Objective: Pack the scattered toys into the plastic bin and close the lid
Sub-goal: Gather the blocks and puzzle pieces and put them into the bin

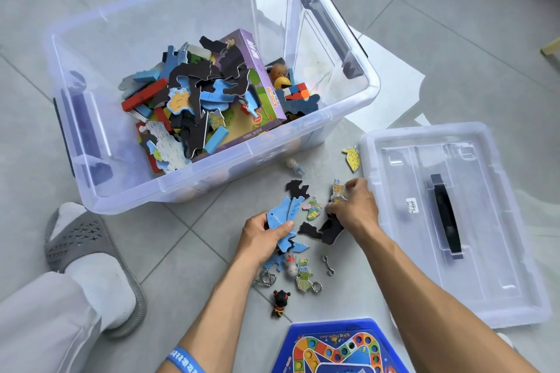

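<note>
left hand (266, 235) grips a stack of blue puzzle pieces (283, 215), freeing the right hand (354, 206) to pinch another puzzle piece (338, 192) off the floor (188, 251) beside the lid (454, 221).

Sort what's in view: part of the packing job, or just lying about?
Job: plastic bin, lid, puzzle pieces in left hand and under right hand, figurine, metal rings, game board.
Lying about: white paper, slipper.

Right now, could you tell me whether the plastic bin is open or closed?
Open. The plastic bin has no cover on it; its lid lies flat on the floor to its right, handle up, and the toys inside show from above.
</note>
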Tool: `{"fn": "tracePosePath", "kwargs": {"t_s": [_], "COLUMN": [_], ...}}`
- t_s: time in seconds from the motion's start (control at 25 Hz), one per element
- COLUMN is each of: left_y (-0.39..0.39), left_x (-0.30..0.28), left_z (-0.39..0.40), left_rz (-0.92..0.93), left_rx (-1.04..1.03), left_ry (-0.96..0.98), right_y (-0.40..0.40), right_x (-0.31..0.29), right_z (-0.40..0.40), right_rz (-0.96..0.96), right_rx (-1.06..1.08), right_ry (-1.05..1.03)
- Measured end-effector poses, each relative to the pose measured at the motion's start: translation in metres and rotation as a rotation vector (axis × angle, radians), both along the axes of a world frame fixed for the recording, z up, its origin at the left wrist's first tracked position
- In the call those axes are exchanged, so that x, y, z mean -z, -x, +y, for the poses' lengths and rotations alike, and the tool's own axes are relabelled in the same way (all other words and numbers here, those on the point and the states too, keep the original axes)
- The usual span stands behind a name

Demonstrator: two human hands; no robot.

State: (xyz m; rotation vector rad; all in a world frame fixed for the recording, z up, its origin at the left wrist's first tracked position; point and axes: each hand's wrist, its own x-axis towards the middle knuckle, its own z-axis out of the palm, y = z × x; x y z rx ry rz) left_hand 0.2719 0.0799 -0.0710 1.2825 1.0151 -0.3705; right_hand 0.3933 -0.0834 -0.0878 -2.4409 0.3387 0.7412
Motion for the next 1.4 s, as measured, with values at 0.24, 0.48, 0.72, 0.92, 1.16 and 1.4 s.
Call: {"fn": "tracePosePath", "kwargs": {"t_s": [0.24,0.48,0.72,0.92,1.16,1.4], "left_y": [0.008,0.049,0.003,-0.023,0.055,0.039], "left_x": [-0.021,-0.092,-0.233,-0.320,-0.207,-0.104], "left_z": [-0.003,-0.004,0.034,0.107,0.057,0.011], "left_rz": [-0.008,-0.073,-0.417,-0.200,-0.167,0.049], "left_rx": [-0.092,-0.325,-0.411,-0.289,-0.252,0.298], "left_ry": [0.017,0.113,-0.003,-0.068,-0.370,-0.526], "right_y": [0.026,0.085,0.049,-0.013,0.062,0.089], "right_x": [-0.013,-0.098,-0.256,-0.353,-0.232,-0.118], "right_z": [-0.009,0.004,0.084,0.133,0.058,-0.013], "right_rz": [0.060,0.398,0.340,0.310,0.030,0.063], "right_rx": [0.122,0.566,0.514,0.490,0.353,0.018], "right_ry": [-0.130,-0.728,-1.109,-0.973,-0.543,-0.172]}}
